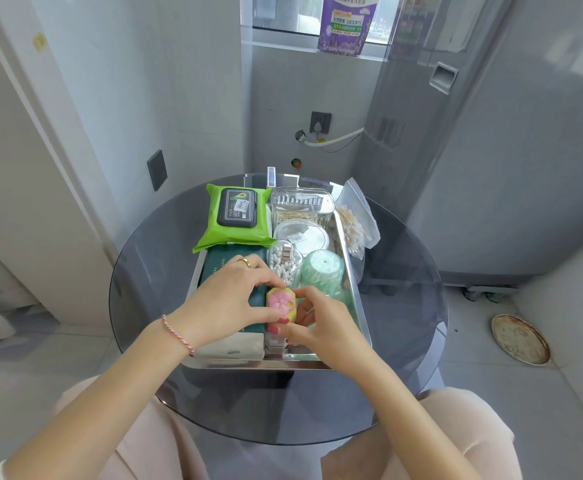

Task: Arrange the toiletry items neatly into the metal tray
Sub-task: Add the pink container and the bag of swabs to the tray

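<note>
a round dark glass tabletop (404, 306) stands in a pale tiled corner, with a grey appliance beyond it on the right. on it sits one metal tray (361, 317), packed nearly full, its near rim just below the wrists; bare glass lies open all around. both hands meet over the tray's near middle: the left hand (227, 303) and right hand (321, 323) have their fingers (304, 292) curled closed around one pink and yellow soap (280, 304). beyond the fingers are one green wipes pack (236, 216), three clear tubs and one green cup (323, 271). one bag of cotton swabs (354, 220) lies outside the far right rim.
</note>
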